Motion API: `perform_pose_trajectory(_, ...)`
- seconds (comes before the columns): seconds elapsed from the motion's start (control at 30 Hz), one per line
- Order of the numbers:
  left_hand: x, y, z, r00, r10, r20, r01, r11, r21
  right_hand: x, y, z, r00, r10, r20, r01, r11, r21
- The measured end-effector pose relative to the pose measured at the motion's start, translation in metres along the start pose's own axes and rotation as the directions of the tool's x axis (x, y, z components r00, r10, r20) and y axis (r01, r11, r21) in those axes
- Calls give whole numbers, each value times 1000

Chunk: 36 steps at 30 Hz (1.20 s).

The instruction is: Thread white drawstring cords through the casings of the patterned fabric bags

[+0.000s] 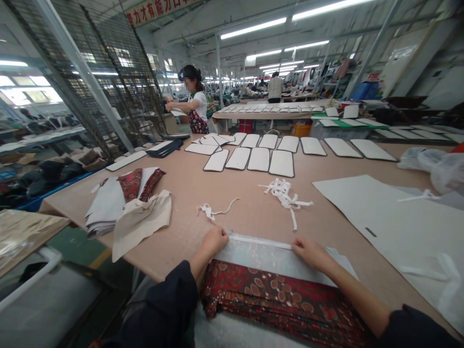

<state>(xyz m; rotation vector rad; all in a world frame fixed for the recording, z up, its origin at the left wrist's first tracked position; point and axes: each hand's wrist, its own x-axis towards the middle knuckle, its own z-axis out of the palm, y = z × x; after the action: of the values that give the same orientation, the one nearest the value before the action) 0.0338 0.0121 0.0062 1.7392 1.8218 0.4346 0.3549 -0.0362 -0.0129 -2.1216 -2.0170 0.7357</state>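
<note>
A clear plastic bag (268, 258) lies at the near edge of the brown table (250, 208), over folded red patterned fabric (275, 297). My left hand (214, 240) is closed in a pinch on the bag's top left corner, by its white sealing strip (264, 241). My right hand (308, 251) is closed on the strip's right end. Just beyond the bag lie two tangles of peeled white tape strips (284, 193).
Rows of white padded panels (259, 159) cover the table's far half. A stack of fabric pieces (126, 198) sits left, a large white sheet (395, 227) right, crumpled plastic (435, 166) far right. A co-worker (194, 104) stands at a wire rack (108, 72).
</note>
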Motion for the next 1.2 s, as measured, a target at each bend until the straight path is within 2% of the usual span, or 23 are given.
perform_pose_trajectory(0.1,-2,3,2,1000,12,-5,-11,994,107,-1,0,-1,1000,12,-8,-12,1000,-14)
perform_pose_trajectory(0.2,-8,8,2,991,132,-26,-119,946,301,-3,-3,-5,1000,15,1,-15,1000,-18)
perform_pose_trajectory(0.27,-13,13,2,961,277,-15,-238,851,468,-4,-5,-8,999,29,12,-29,999,-17)
perform_pose_trajectory(0.37,-20,22,1,870,479,118,-430,621,655,-4,-8,-9,998,60,5,-60,998,-32)
perform_pose_trajectory(0.47,-26,28,2,800,538,266,-547,469,693,-4,-10,-9,996,90,-16,-91,994,-62)
perform_pose_trajectory(0.53,-30,31,3,790,527,313,-564,426,707,-3,-10,-8,994,106,-20,-107,992,-74)
perform_pose_trajectory(0.67,-37,36,3,787,507,353,-573,387,722,-3,-13,-8,994,106,-22,-108,989,-105)
perform_pose_trajectory(0.77,-40,43,2,794,472,382,-579,399,711,-4,-15,-10,992,123,-23,-125,982,-140)
perform_pose_trajectory(0.9,-38,69,8,804,448,392,-580,439,687,-5,-20,-10,992,126,-25,-128,974,-187)
perform_pose_trajectory(0.97,-39,90,21,769,472,432,-629,436,643,-6,-24,-10,993,109,-37,-115,970,-213)
perform_pose_trajectory(1.1,-46,123,57,641,582,501,-762,402,508,-9,-23,-14,994,84,-75,-100,964,-248)
perform_pose_trajectory(1.13,-48,127,64,631,591,503,-770,397,500,-10,-19,-17,993,88,-82,-106,965,-239)
perform_pose_trajectory(1.2,-50,129,74,640,589,494,-761,394,515,-14,-5,-24,991,108,-80,-121,976,-181)
